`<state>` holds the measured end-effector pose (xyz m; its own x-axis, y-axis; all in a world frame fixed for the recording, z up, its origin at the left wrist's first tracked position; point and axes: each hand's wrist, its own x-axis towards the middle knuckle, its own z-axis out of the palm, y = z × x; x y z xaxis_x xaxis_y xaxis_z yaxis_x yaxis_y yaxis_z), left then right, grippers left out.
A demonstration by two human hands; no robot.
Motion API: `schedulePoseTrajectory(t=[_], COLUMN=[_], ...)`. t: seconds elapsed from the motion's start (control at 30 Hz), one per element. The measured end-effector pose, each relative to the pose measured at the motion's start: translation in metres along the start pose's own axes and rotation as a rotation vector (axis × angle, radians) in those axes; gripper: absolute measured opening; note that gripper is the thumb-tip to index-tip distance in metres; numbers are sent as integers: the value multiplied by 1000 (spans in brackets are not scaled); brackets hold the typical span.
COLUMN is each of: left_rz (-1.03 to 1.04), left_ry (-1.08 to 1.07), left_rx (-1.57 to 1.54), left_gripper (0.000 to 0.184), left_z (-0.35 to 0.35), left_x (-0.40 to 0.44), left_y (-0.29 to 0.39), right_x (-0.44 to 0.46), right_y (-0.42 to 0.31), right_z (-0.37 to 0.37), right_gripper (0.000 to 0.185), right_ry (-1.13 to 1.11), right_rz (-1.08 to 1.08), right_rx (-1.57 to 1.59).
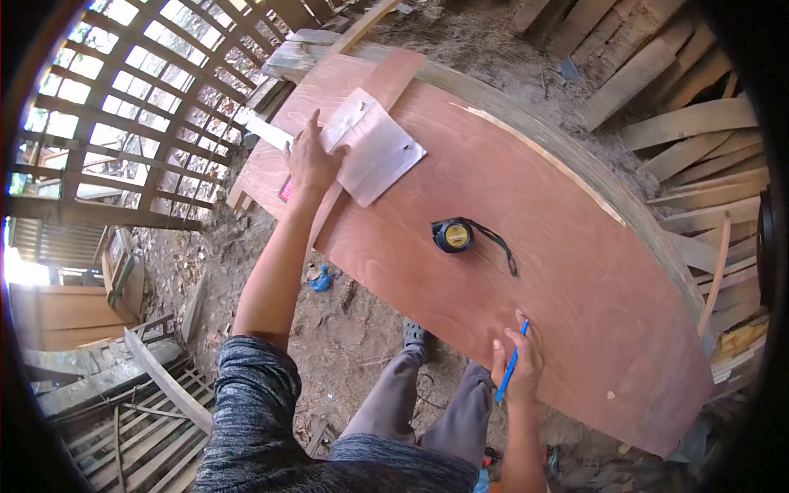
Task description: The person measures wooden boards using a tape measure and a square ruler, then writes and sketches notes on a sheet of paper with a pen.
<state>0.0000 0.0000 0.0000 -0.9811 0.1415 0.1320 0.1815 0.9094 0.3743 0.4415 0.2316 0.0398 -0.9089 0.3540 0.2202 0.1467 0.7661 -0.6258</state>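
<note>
A reddish-brown plywood sheet [575, 329] lies in front of me. At its far left end my left hand [312, 164] reaches over a white strip [267, 130], fingers spread, thumb beside a shiny metal plate [380, 168] with a small hole near one corner. Whether the fingers press on the strip is unclear. A pink item [285, 191] peeks out by the wrist. Near the sheet's close edge, my right hand [522, 361] holds a slim blue pencil [514, 361] between thumb and fingers. Between both hands rests a black tape measure [452, 236] with a yellow label and wrist strap.
A thick wooden plank [567, 135] runs along the sheet's far edge. Stacked boards [699, 123] fill the right side. To the left stands a wooden lattice [140, 107]. A blue scrap [319, 278] lies on the dirt floor, and slatted wood [156, 427] sits lower left.
</note>
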Motion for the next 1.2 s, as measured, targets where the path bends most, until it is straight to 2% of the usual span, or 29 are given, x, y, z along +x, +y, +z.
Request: schedulePoseTrajectory(t=[0.07,0.1,0.17,0.23,0.3,0.37,0.43,0.5,0.6,0.7,0.73,0.83,0.87,0.97,1.03,1.07,1.1,1.13,1.17,1.2], left_rz=[-51,93,122,-22,-5,-142,132,185,447,583,676,718,776,556,443,524,605,569,444,336], left_ry=[-58,-68,-232,-440,-583,-665,-624,-569,-543,-458,-339,-103,25,105,146,240,330,314,224,72], left_rx=[-397,-588,-796,-1078,-1268,-1326,-1066,-821,-581,-655,-479,-364,-221,-265,-149,-45,70,112,135,313], left_gripper=[86,81,76,76,74,70,70,72,81,89,91,90,89,87,87,87,87,85,86,84], left_z=[12,-10,-19,-35,-42,5,6,42,78,92,76,38,26,-21,-42,-40,-44,-50,-57,-60], left_x=[2,9,1,-8,-12,8,2,14,25,12,9,-15,-25,-100,-153,-179,-207,-248,-292,-335], left_y=[-3,0,14,33,47,4,63,66,70,81,93,98,90,63,18,-17,-55,-77,-99,-133], right_x=[2,2,-3,-6,-10,-18,-30,-32,-51,-89,-114,-186,-214,-316,-389,-390,-400,-416,-428,-447], right_y=[-10,-3,0,-1,3,7,11,13,2,-18,-20,-45,-55,-99,-122,-140,-154,-166,-171,-167], right_z=[-7,9,0,-15,-24,-26,-35,-37,-46,-72,-73,-90,-95,-106,-93,-100,-100,-97,-94,-75], right_gripper=[26,26,26,24,24,26,27,27,27,27,27,27,25,19,21,28,28,28,28,27], right_ry=[0,32,27,44,80,86,93,108,154,123,83,192,238,326,440,533,542,545,551,580], right_rz=[-11,-9,8,36,69,102,139,149,220,311,363,555,618,937,1158,1136,1234,1330,1413,1351], right_rx=[-29,39,36,38,46,35,17,56,50,3,45,92,75,31,117,22,53,89,118,123])
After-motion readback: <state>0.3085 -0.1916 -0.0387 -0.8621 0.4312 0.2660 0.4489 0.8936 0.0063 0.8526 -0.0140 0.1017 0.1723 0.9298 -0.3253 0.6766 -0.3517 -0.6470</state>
